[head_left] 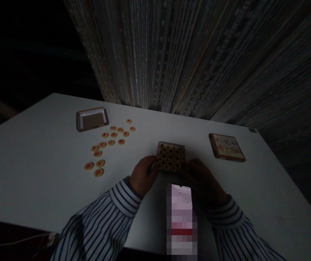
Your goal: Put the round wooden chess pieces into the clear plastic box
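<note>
A small tray (183, 144) of round xiangqi pieces (173, 160) is near the middle of the white table. Dark characters mark these pieces, which sit packed in rows. My left hand (143, 176) grips the tray's left side, fingers closed on its edge. On the other side, my right hand (205, 181) is closed at the lower right corner, its fingers deep in shadow. Several loose xiangqi pieces with red characters (99, 172) lie scattered to the left, two of them overlapping.
A shallow open box (78, 121) with a pale inner rim lies at the back left of the white table (150, 127). A flat printed box (227, 146) rests at the right. A lit phone (181, 197), partly blurred, is between my forearms. A striped curtain (155, 54) hangs behind.
</note>
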### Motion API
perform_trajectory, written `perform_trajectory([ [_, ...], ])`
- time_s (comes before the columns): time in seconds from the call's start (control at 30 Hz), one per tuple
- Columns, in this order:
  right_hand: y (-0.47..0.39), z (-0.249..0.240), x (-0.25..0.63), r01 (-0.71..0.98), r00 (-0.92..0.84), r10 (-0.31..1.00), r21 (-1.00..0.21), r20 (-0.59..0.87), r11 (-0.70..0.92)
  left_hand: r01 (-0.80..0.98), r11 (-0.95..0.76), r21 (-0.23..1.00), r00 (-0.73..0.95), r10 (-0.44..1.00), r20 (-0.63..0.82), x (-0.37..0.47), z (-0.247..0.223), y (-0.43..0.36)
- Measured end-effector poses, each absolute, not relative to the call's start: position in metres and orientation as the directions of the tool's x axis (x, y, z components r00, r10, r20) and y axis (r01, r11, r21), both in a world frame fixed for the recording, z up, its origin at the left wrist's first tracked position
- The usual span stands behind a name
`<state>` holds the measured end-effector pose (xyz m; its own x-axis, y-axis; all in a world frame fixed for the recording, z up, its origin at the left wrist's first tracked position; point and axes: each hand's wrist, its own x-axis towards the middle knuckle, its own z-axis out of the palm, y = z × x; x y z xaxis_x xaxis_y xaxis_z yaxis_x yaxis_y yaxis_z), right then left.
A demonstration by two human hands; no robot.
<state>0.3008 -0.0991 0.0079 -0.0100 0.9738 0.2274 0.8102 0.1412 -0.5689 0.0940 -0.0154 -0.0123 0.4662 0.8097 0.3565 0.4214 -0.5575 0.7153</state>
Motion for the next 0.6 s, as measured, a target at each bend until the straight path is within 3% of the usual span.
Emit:
perform_trajectory([
  [0.6, -0.0992, 0.0083, 0.3011, 0.809, -0.015, 0.973, -0.569, 0.228, 0.146, 0.423, -0.589, 0.688, 0.472, 0.792, 0.388, 0.0932, -0.0125, -0.015],
])
